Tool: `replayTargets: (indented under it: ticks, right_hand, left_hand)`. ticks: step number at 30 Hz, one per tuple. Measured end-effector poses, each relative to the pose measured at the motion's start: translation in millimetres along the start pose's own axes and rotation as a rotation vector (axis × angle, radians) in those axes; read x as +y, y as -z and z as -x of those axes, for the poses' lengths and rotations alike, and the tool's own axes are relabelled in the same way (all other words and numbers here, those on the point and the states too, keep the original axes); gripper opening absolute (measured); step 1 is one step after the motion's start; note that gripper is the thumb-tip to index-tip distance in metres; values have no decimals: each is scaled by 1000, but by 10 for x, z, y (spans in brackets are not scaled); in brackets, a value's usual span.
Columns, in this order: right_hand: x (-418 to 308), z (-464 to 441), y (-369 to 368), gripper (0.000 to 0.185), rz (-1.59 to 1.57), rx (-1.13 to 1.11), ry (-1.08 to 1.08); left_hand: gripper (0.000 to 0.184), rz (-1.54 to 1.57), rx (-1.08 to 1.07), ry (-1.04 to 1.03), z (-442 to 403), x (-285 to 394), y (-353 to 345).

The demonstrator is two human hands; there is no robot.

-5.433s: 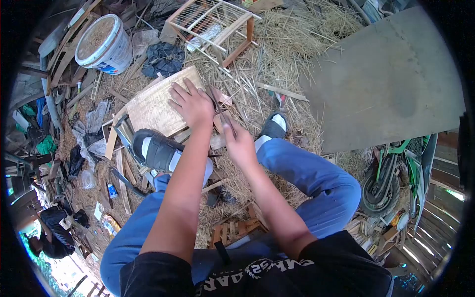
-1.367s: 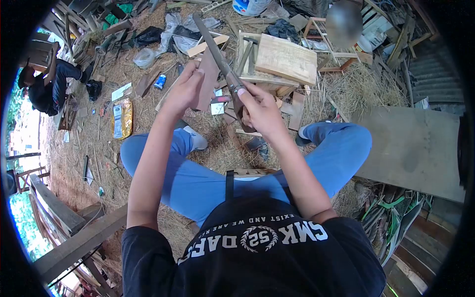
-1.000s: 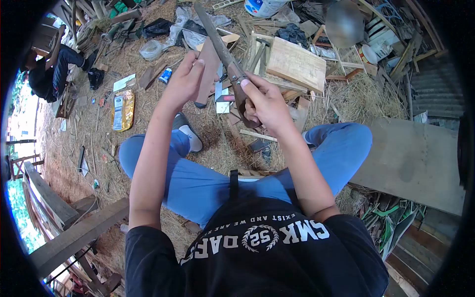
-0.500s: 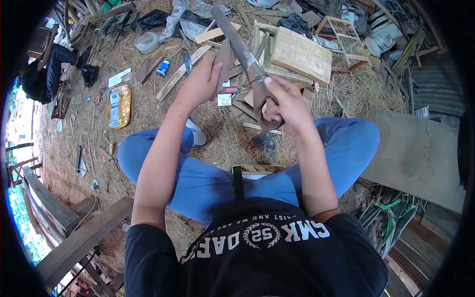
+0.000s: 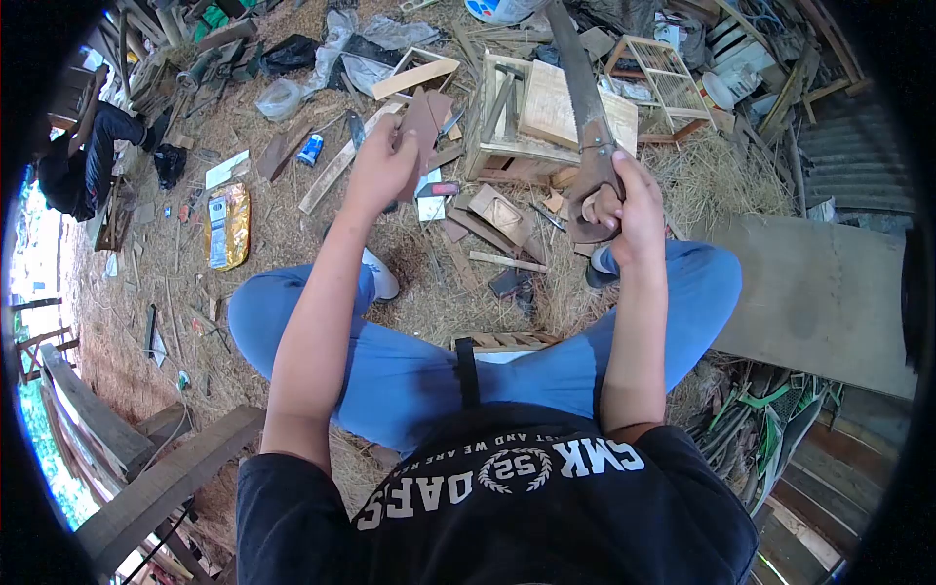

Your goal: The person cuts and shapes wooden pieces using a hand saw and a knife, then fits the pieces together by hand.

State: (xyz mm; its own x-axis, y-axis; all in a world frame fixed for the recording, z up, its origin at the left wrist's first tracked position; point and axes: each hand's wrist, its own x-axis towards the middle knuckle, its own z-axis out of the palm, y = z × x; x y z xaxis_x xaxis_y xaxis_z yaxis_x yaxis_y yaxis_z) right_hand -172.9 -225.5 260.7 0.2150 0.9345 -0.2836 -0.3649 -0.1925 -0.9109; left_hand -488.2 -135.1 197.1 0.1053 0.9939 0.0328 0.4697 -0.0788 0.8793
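Note:
My left hand [image 5: 383,168] is closed on a thin brown wooden piece [image 5: 423,127], which stands up from my fingers. In my right hand [image 5: 627,207] is the wooden handle of a handsaw [image 5: 582,93]; its long dark blade points up and away from me. Saw and wood are apart, with a gap between them. Behind them a wooden box [image 5: 517,164] carries a pale board [image 5: 556,115] and a hammer. On the ground between my hands lie wood scraps [image 5: 499,216] and a tool with a red and black handle [image 5: 438,189].
Another person [image 5: 102,146] sits at the far left. A yellow packet [image 5: 228,227] and a blue can [image 5: 310,150] lie on the ground. A slatted wooden frame [image 5: 668,83] stands at the back, a large flat sheet [image 5: 809,292] at the right, and thick beams [image 5: 171,483] at the lower left.
My right hand has carried the saw to the right, away from the wooden piece, and the blade has swung more upright. My left hand still holds the wood, slightly shifted left.

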Motion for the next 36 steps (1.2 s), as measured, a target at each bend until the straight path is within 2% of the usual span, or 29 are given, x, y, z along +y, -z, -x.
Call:
replayTargets:
  ticks: [2, 11, 16, 18, 24, 27, 28, 33, 34, 36]
  right_hand:
    - [4, 20, 37, 41, -9, 13, 16]
    - [66, 69, 134, 43, 13, 49, 60]
    - [57, 66, 147, 42, 25, 119, 74]
    - [83, 48, 161, 43, 153, 152, 85]
    - [258, -46, 238, 40, 115, 161, 38]
    - [297, -38, 173, 40, 96, 154, 29]
    - [316, -29, 129, 40, 101, 154, 34]
    - [473, -91, 51, 44, 205, 124, 33]
    - [517, -105, 49, 35, 193, 130, 54]
    - [533, -244, 36, 35, 228, 156, 49]
  left_hand:
    - [32, 493, 11, 192, 28, 53, -90]
    - [50, 296, 88, 185, 91, 277, -176]
    - [52, 310, 92, 222, 144, 442, -187]
    - [52, 316, 103, 225, 173, 470, -188]
    - [50, 255, 94, 201, 148, 492, -128]
    - [51, 328, 61, 223, 145, 529, -133]
    - [41, 459, 79, 192, 123, 428, -211]
    - [27, 573, 49, 102, 85, 322, -318]
    - [25, 569, 52, 96, 97, 315, -328]
    - [20, 579, 44, 105, 107, 303, -318]
